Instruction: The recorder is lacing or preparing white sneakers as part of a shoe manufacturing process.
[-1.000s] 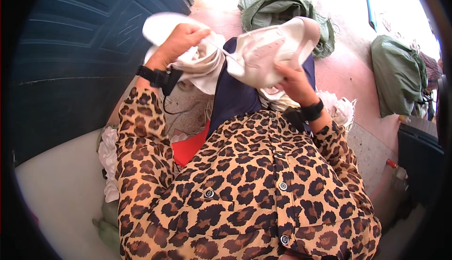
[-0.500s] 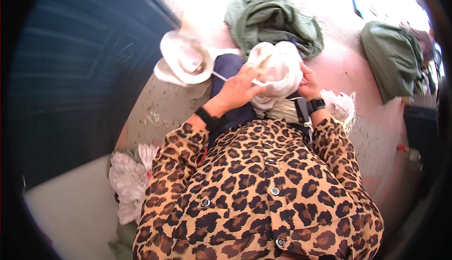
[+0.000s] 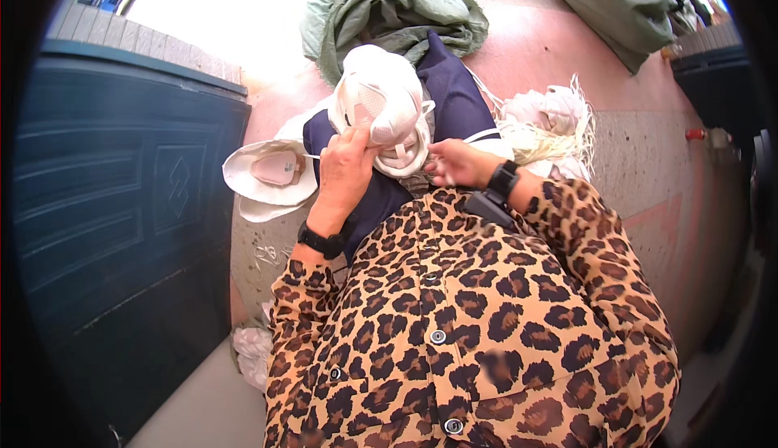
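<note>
A bundle of white hat-like cloth pieces (image 3: 379,79), with pale mesh and folded edges, rests on my lap between my dark-blue trousered knees. My left hand (image 3: 347,160) grips its near left edge, thumb and fingers closed on the cloth. Just right of the bundle, my right hand (image 3: 460,164) has its fingers curled together; whatever lies between them is blurred. Beside my left leg lies another white brimmed hat (image 3: 275,171), its pinkish inside facing up. A white cord reaches from it toward my left hand.
Beyond my knees lies a crumpled green sack (image 3: 389,14). A heap of white cloth with loose cords (image 3: 555,124) sits right of my leg. Dark-blue panelled doors (image 3: 121,180) stand at left. A full green sack (image 3: 612,6) is at far right.
The view has shifted, showing more of the blue door. The white bundle has turned and now stands taller. My right hand has come away from its far right side to its near right.
</note>
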Motion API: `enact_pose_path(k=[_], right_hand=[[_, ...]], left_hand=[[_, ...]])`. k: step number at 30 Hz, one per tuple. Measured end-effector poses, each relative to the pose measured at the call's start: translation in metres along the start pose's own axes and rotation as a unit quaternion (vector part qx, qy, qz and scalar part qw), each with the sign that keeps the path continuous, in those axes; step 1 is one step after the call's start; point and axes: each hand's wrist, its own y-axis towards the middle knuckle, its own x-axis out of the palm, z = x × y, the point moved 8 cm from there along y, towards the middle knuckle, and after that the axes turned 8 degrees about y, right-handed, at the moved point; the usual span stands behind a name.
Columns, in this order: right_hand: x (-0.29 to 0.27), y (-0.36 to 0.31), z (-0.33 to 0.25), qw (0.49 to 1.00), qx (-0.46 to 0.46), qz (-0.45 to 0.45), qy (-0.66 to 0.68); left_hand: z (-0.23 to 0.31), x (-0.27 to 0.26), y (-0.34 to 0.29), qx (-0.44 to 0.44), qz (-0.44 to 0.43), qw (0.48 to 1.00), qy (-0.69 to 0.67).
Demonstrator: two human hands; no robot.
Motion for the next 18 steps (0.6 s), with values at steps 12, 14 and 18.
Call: enact_pose_path(k=[12, 14, 18], right_hand=[[-0.009, 0.043, 0.009, 0.988, -0.048, -0.06, 0.133], [-0.001, 0.041, 0.01, 0.986, -0.048, -0.095, 0.13], [0.005, 0.037, 0.009, 0.989, -0.052, -0.101, 0.097]], left_hand=[[0.015, 0.039, -0.044, 0.073, -0.165, 0.972, 0.153], [0.01, 0.041, -0.048, 0.063, -0.161, 0.972, 0.162], [0.015, 0.053, -0.054, 0.087, -0.138, 0.964, 0.21]])
